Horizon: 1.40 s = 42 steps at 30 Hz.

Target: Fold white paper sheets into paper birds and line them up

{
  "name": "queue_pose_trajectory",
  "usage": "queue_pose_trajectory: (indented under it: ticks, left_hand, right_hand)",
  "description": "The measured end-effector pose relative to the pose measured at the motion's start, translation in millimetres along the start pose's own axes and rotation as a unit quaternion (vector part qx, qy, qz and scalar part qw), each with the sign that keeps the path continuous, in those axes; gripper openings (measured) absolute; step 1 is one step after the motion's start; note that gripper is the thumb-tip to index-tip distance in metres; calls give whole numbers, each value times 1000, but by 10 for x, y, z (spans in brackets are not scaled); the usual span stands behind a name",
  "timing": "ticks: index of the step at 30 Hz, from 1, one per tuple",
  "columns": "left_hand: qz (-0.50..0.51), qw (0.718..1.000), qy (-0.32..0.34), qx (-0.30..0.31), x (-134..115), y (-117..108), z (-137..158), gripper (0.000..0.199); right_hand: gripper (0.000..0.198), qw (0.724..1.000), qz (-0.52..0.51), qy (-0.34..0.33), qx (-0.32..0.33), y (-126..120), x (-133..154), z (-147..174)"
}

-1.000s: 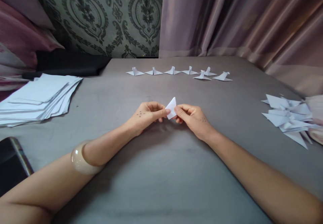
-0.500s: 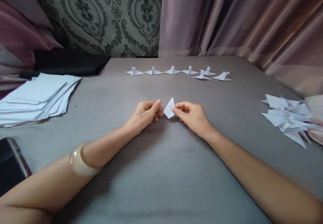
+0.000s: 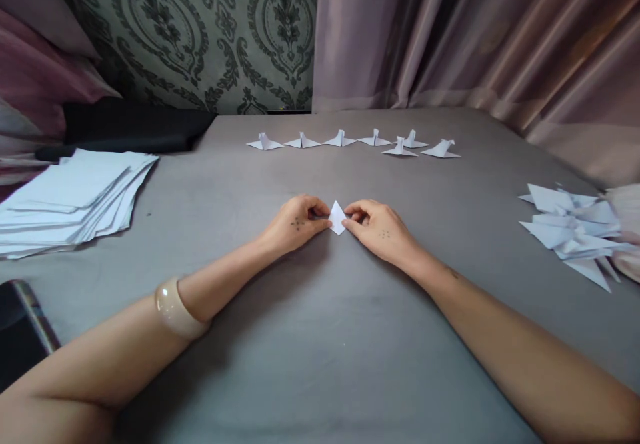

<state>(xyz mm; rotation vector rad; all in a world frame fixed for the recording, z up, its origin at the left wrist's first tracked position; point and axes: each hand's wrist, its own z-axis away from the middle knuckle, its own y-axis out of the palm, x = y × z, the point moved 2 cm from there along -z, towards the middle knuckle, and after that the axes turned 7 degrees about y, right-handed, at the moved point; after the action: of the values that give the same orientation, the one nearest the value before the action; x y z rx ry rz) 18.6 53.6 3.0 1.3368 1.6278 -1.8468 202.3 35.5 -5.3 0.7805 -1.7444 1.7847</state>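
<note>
Between my two hands is a small white folded paper (image 3: 337, 219), kite-shaped with one point up and one down. My left hand (image 3: 303, 221) pinches its left corner between thumb and fingers. At the opposite corner my right hand (image 3: 376, 226) grips it the same way, thumb in front. Both hands are closed, close above the grey cloth surface (image 3: 345, 337). The fingers behind the paper are partly hidden.
Several folded paper birds (image 3: 341, 139) stand in a row at the back. A pile of folded paper pieces (image 3: 575, 221) lies far right. To the left are a stack of white paper sheets (image 3: 75, 194), a black cloth (image 3: 135, 124) and a dark phone-like device (image 3: 23, 337).
My left hand has moved right and now pinches the paper's left corner. The paper has turned from a slant to nearly upright. My right hand keeps its hold.
</note>
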Motion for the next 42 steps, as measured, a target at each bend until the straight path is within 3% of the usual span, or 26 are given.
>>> queue_pose_trajectory:
  ticks: [6,13,18,25,30,35,42]
  left_hand:
    - [22,999,19,22,14,-29,-54,19]
    - [103,994,14,17,38,6,-21,20]
    - [52,998,8,33,53,-19,-12,16]
    - [-69,991,106,41,6,-25,14,12]
    - [-175,959,217,47,-4,-34,21,13]
    - [-250,912,319,66,4,-53,30,22]
    - [-363,856,339,142,-123,-124,116,31]
  right_hand:
    - [24,995,-68,42,61,-48,-7,-41]
    - [17,992,-107,18,70,-47,-54,-53]
    - [14,995,-55,1,79,-70,-43,-59]
    - [10,993,18,-90,74,-122,12,-16]
    - [15,980,78,-167,77,-159,29,30]
    - [20,970,124,-197,71,-158,29,76]
    - [32,962,161,-207,70,-153,6,198]
